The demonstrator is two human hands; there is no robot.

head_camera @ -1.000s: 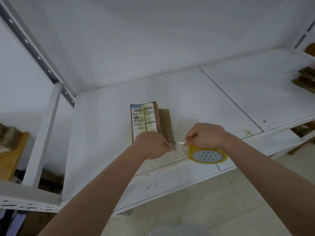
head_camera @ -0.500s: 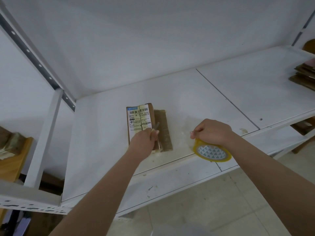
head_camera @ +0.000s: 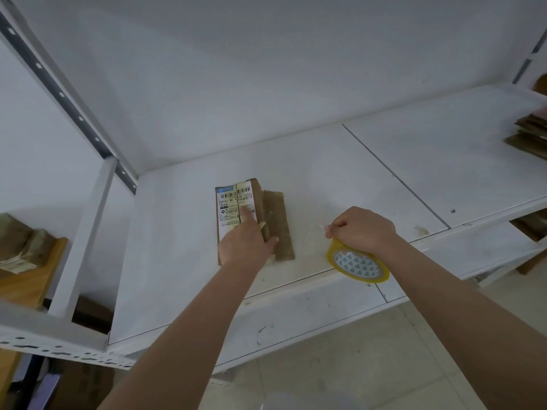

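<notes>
A small brown cardboard parcel (head_camera: 273,220) with a white shipping label (head_camera: 233,202) lies on the white shelf board (head_camera: 177,247). My left hand (head_camera: 244,242) rests flat on the parcel, index finger stretched along the label and thumb out to the right. To the right, my right hand (head_camera: 362,229) grips a yellow roll of clear tape (head_camera: 356,263) at the shelf's front edge, pinching the loose tape end at its fingertips. The two hands are apart.
A stack of flattened brown cardboard (head_camera: 529,137) lies at the far right of the shelf. Left of the white upright (head_camera: 85,232) sit a wooden piece and brown packages (head_camera: 23,255). Tiled floor (head_camera: 370,365) lies below the shelf front.
My left hand left the tape end beside my right hand and moved up onto the parcel, now pressing flat along the label. My right hand with the roll shifted slightly right.
</notes>
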